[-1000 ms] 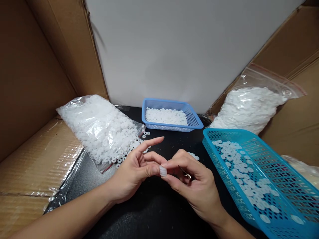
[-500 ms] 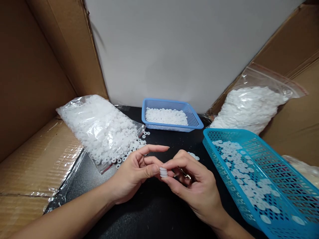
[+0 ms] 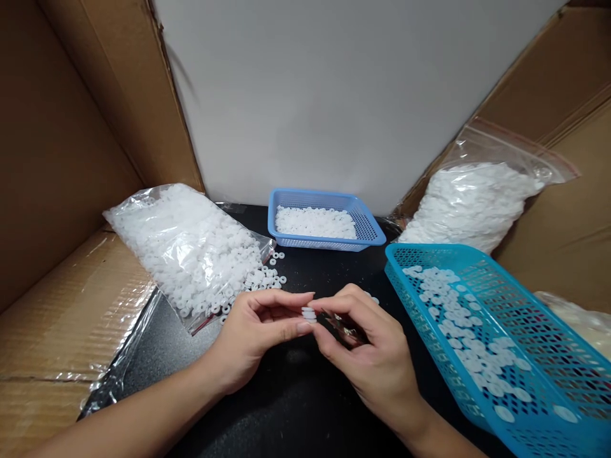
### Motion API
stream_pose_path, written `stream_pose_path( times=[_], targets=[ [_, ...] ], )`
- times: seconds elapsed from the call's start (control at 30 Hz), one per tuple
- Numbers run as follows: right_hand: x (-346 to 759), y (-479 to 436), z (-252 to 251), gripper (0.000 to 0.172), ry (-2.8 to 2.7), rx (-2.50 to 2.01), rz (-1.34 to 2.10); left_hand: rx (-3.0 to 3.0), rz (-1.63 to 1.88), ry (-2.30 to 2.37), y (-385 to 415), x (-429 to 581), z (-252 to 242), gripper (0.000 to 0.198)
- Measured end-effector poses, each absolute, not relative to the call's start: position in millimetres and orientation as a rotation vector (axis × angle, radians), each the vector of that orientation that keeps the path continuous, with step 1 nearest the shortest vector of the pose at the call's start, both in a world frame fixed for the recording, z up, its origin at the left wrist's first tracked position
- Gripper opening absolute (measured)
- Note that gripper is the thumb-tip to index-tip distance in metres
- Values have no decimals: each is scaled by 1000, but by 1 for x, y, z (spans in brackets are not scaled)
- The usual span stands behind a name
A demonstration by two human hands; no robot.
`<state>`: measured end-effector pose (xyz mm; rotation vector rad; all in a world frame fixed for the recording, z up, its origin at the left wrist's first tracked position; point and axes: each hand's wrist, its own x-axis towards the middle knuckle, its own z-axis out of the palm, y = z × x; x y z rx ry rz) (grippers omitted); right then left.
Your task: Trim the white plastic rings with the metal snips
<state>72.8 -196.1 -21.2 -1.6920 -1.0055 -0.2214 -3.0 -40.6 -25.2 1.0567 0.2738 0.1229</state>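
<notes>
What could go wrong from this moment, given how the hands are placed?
The small stack of white rings is pinched only at the fingertips of the left hand and right hand; a slip may scatter it among the loose rings spilling from the open bag. The teal basket looks tilted beside the right wrist and might be knocked.

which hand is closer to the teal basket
Right. The right hand sits just left of the teal basket; the left hand is farther left, beyond it, both pinching a ring stack between them.
</notes>
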Motion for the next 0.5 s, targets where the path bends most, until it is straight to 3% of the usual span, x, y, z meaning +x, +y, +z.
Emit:
stream_pose_path(
  times=[0.13,0.5],
  targets=[
    [77,-198,-21,15,-1024,-1694,-174,1044,151,325,-40,-1,-22,25],
    [85,-208,-24,54,-1262,-1835,-449,1044,167,383,-35,1,-16,28]
  ],
)
